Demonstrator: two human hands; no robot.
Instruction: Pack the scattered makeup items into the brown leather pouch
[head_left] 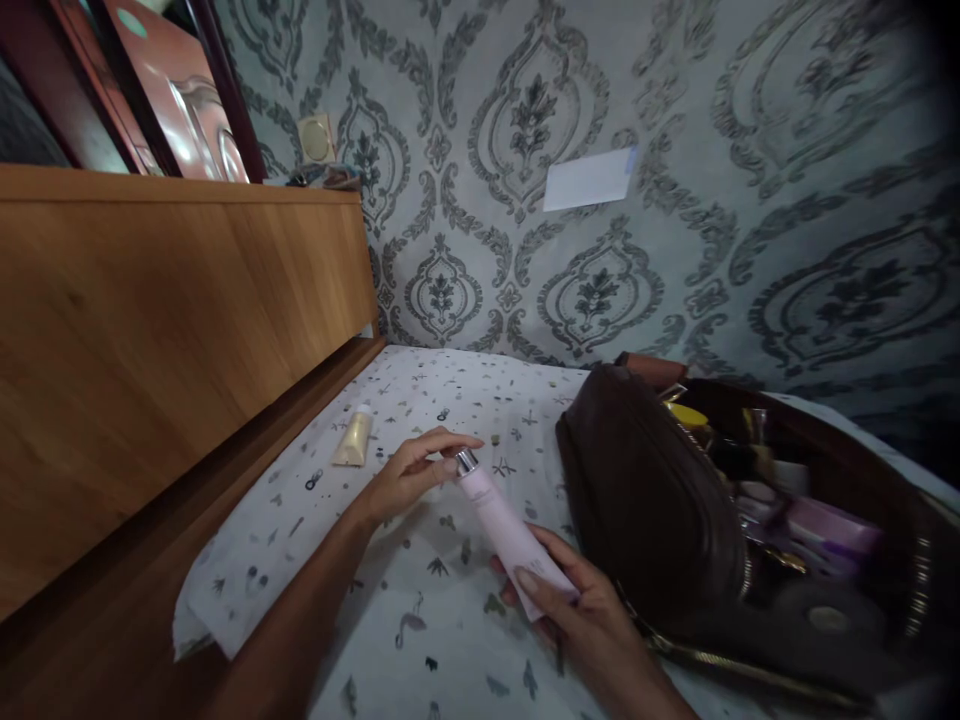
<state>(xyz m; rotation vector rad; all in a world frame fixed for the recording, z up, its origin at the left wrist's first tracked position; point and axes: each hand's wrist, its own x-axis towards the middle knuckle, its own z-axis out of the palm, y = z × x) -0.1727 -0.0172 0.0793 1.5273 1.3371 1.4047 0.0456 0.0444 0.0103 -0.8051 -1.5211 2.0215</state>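
At centre frame, the right hand (581,610) grips a pale pink plastic tube (506,530) while the left hand's (409,475) fingers (450,440) pinch its silver cap (466,461).

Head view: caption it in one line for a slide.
Right hand holds a pink tube, left hand at its silver cap.

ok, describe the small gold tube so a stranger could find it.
Start at the wooden headboard on the left. On the printed sheet beside it lies the gold tube, untouched, just beyond the left hand. It is short with a white cap, unlike the long pink tube in both hands.
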